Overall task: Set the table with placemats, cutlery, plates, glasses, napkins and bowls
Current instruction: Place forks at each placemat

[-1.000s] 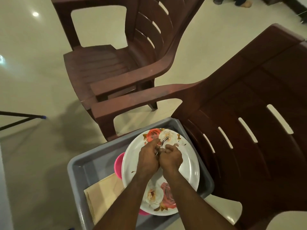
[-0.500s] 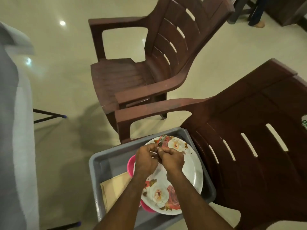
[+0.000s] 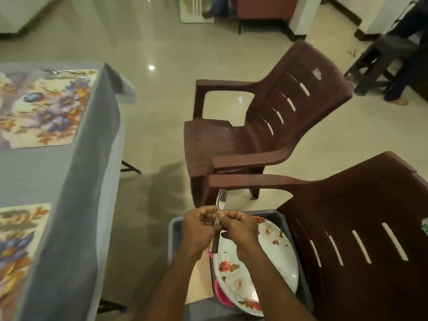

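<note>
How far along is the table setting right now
Early. Two floral placemats lie on the grey table, with some cutlery on the far one. Both hands, left and right, grip forks over the tub. Plates remain inside it.

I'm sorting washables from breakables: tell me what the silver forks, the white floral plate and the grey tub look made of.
Silver forks: polished metal, likely steel; bright glints on the tines, pinched between left hand and right hand.
White floral plate: glossy, printed flowers; melamine or ceramic, can't tell.
Grey tub: matte moulded plastic, by its rounded rim.
</note>
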